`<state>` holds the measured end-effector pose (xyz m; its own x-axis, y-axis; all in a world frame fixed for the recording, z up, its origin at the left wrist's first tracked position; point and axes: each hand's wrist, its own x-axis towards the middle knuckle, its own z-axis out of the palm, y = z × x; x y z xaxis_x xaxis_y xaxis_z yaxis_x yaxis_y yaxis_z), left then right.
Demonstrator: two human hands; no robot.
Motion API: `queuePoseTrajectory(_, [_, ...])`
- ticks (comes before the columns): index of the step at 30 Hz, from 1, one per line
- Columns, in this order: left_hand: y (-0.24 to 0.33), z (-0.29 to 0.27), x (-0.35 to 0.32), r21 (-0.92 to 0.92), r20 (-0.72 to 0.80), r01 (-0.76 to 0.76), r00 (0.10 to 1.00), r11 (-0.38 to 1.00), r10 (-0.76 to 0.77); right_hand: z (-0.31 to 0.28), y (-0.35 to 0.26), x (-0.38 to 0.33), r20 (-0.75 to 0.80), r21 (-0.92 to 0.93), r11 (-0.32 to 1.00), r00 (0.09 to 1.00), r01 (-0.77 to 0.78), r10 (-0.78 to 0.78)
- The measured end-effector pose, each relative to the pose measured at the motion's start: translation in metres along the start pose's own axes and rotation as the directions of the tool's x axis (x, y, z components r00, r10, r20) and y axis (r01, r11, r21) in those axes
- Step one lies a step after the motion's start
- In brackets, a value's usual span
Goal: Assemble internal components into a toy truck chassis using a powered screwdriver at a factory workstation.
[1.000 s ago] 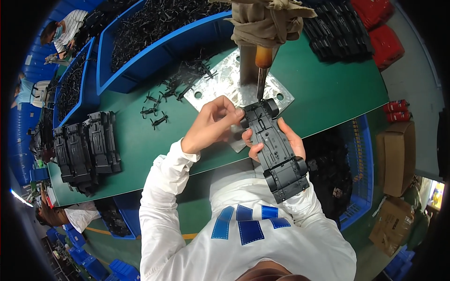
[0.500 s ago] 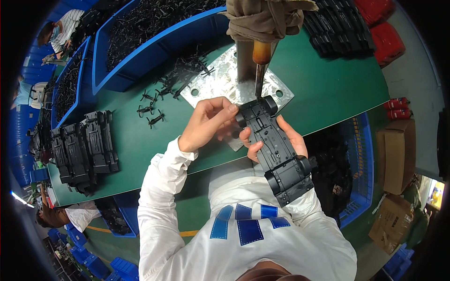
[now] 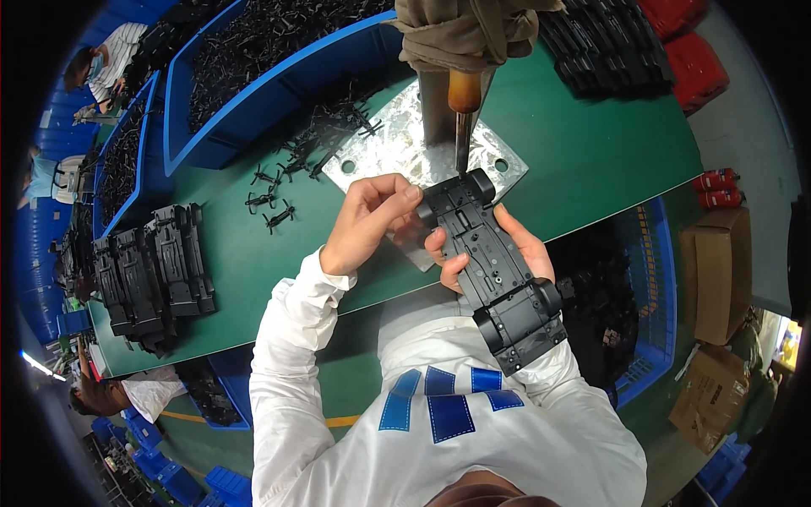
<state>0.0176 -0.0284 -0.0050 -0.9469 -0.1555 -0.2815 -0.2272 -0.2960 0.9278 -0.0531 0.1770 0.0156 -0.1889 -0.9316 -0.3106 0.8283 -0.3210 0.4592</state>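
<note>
Right hand [image 3: 515, 249] grasping black toy chassis [image 3: 494, 262], left hand [image 3: 367, 221] pinching its front; screwdriver bit [image 3: 460, 152] at 12 o'clock touching; finished chassis stack [image 3: 152, 270] at 9, loose clips [image 3: 274, 198] remaining

A green bench [image 3: 583, 152] carries a grey metal plate [image 3: 397, 148] with bolt holes near its middle. Small black clips [image 3: 274, 207] lie loose left of the plate. A stack of black chassis [image 3: 148, 270] sits at the left end, more chassis [image 3: 604, 46] at the far right, with blue bins [image 3: 279, 84] behind.
</note>
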Motion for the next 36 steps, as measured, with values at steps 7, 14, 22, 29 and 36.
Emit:
queuePoseTrajectory(7, [-0.0009,-0.0002,0.0003,0.0,0.003,-0.006,1.0,1.0,0.006,0.0066,0.0045,-0.0011,-0.044,-0.005,1.0,0.999,0.025,-0.026])
queuePoseTrajectory(14, [0.0007,0.0018,0.0001,-0.006,-0.021,-0.007,1.0,1.0,0.007,0.01,0.0042,0.0,-0.083,-0.018,0.999,0.996,0.028,-0.029])
queuePoseTrajectory(22, [0.0001,0.0011,-0.0003,-0.014,-0.006,-0.002,1.0,1.0,0.002,0.0095,0.0054,-0.0011,-0.06,-0.066,0.997,0.997,0.045,-0.049])
queuePoseTrajectory(29, [-0.0004,0.0008,0.0001,-0.016,-0.008,-0.001,1.0,1.0,0.0,0.0077,0.004,-0.0003,-0.054,-0.067,0.997,0.998,0.04,-0.043])
queuePoseTrajectory(36, [-0.0001,0.0011,0.0004,-0.032,-0.009,-0.006,1.0,0.999,0.006,0.0089,0.0046,-0.0005,-0.045,-0.075,0.996,0.998,0.042,-0.046])
